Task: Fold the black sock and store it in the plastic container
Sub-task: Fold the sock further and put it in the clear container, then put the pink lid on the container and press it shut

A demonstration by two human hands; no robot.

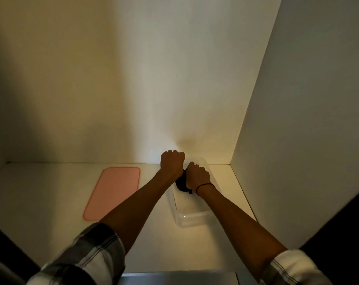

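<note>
Both hands over the far end of the clear plastic container, a rectangular tub with rounded corners and glossy walls. Left hand fisted, right hand curled; each grip is clamped on the black sock, a bunched soft wad hanging between them just above the container interior. Pink flat lid, rounded rectangle, lies left on the white table. Plaid sleeves rolled.

I see a clear, glossy plastic container at lower centre, a matt pink lid left, dark cloth sock, plaid fabric sleeves.
</note>
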